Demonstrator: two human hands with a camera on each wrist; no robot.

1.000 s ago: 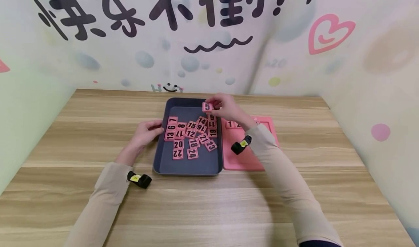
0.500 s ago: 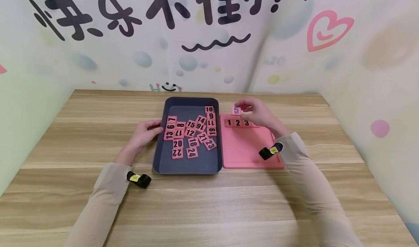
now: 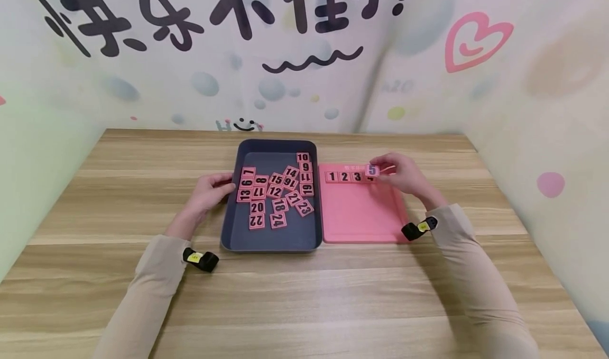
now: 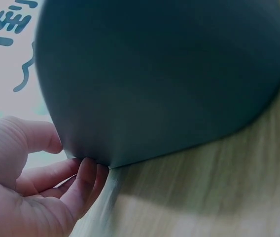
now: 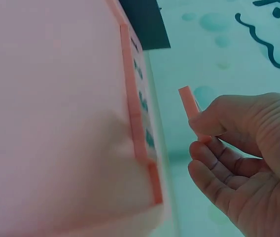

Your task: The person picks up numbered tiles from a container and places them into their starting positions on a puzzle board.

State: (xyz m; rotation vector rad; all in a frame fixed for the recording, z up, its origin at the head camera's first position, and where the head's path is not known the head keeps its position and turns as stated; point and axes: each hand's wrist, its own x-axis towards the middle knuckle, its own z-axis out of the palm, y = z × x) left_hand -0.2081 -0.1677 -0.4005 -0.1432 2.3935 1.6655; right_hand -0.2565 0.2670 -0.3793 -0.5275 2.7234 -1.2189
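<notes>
My right hand (image 3: 404, 175) pinches a small pink number tile marked 5 (image 3: 372, 170) between thumb and fingertips. In the right wrist view the tile (image 5: 187, 101) shows edge-on, raised over the pink board. The pink board (image 3: 359, 216) has tiles 1, 2 and 3 in a row along its far side, and the held tile partly covers the 4. On the left, my left hand (image 3: 209, 192) holds the side of a dark grey tray (image 3: 285, 241). The left wrist view shows the thumb and curled fingers at the wall of the tray (image 4: 155, 98).
Several number tiles lie loose in the tray, among them tile 12 (image 3: 274, 191), tile 22 (image 3: 257, 221) and tile 10 (image 3: 303, 157). Tray and board stand side by side on a wooden table (image 3: 285, 306). Behind it rises a printed wall (image 3: 190, 105).
My right hand has carried tile 5 rightward from above the tray's far right corner to over the right part of the board's tile row. The left hand stays at the tray.
</notes>
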